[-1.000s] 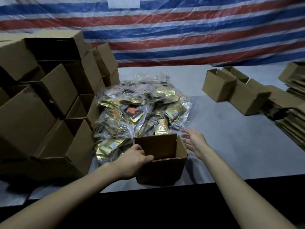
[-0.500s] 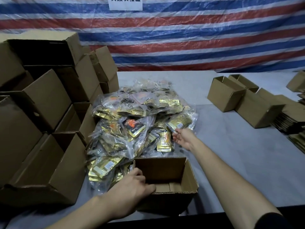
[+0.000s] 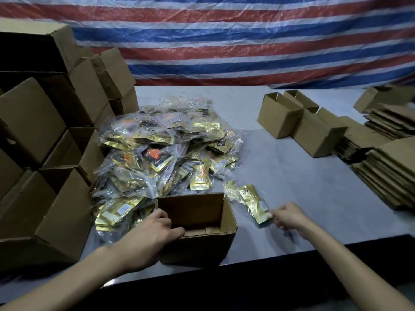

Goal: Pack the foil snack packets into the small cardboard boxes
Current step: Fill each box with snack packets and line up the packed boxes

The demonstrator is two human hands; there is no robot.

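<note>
A small open cardboard box [image 3: 202,248] stands at the table's near edge. My left hand [image 3: 155,232] grips its left wall, fingers curled over the rim. The inside looks empty, with only the bottom flaps showing. Just right of the box, my right hand [image 3: 289,217] pinches the near end of a gold foil snack packet [image 3: 253,203] in clear wrap, which hangs low over the table. Behind the box lies a big pile of foil packets [image 3: 161,153] in clear bags.
Large open cartons [image 3: 45,176] are stacked along the left. More small open boxes [image 3: 298,124] sit at the back right, with stacks of flattened cardboard [image 3: 388,167] on the far right. A striped tarp hangs behind the grey table [image 3: 292,176].
My right hand reached into the pile's right edge, took a gold packet and drew it back to the right of the box. My left hand stayed on the box.
</note>
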